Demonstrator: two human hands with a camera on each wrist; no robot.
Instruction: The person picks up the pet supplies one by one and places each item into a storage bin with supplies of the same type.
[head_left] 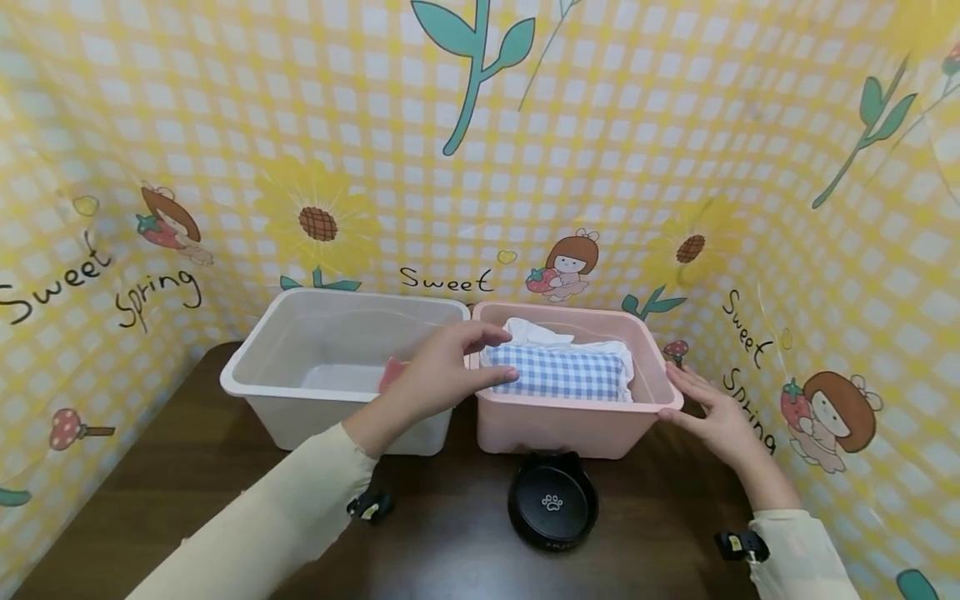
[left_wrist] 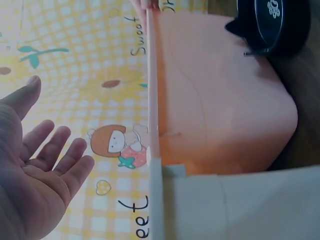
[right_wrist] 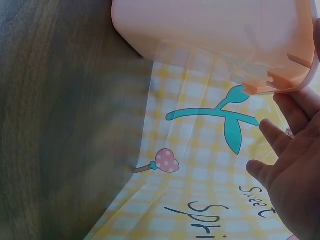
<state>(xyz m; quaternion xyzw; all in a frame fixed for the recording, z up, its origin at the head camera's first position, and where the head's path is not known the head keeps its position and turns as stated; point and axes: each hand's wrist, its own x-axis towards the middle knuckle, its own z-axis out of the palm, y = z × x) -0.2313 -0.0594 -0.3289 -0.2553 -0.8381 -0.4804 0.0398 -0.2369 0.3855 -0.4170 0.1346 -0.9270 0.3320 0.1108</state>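
Note:
A pink plastic bin (head_left: 555, 429) holds a blue-and-white checked cloth bundle (head_left: 558, 372) with white frilly edges. White fabric (head_left: 534, 332) pokes up behind its checked face. My left hand (head_left: 438, 371) hovers over the bin's left end, thumb and fingers spread apart, holding nothing. In the left wrist view that hand (left_wrist: 40, 170) is clear of the pink rim. At the bin's right front corner, my right hand (head_left: 712, 421) touches the rim with thumb and fingertips. The right wrist view shows its fingers (right_wrist: 272, 137) fairly straight beside the outer wall.
Left of the pink bin, a whitish bin (head_left: 281, 408) stands close alongside, with a red item (head_left: 392, 372) partly hidden by my left arm. A black round dish (head_left: 553, 504) with a paw print lies in front on the dark wooden table (head_left: 442, 533). Patterned yellow checked sheeting (head_left: 420, 217) walls the back and sides.

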